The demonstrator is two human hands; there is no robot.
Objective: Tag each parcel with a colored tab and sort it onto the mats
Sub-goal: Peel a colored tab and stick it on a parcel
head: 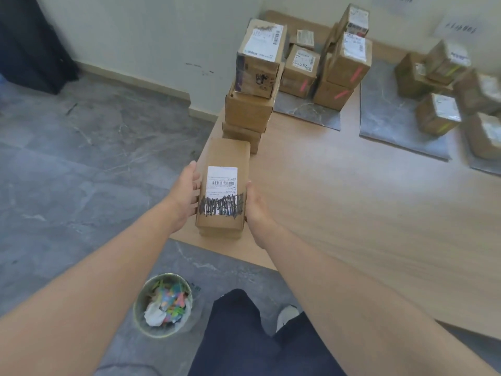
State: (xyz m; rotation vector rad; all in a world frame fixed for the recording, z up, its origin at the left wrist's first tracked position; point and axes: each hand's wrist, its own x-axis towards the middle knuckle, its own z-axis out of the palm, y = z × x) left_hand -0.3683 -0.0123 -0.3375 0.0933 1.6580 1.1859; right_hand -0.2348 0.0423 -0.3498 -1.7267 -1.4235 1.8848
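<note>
My left hand (pixel 189 191) and right hand (pixel 254 204) clasp the parcel (pixel 225 164) by its long sides. Risk: if my squeeze slackens, it drops past the table (pixel 352 213) edge. A careless lift could nudge the stack (pixel 248 109) behind.

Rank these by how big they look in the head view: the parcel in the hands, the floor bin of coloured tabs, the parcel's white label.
1. parcel, largest.
2. bin, somewhat smaller; it sits at a different depth, so true size is unsure.
3. white label, clearly smallest.

Brown parcel (pixel 226 154) with white label (pixel 221 178) scribbled black; grey marbled mat (pixel 385 118); pink tab (pixel 355 74) on a far box (pixel 342 67).
</note>
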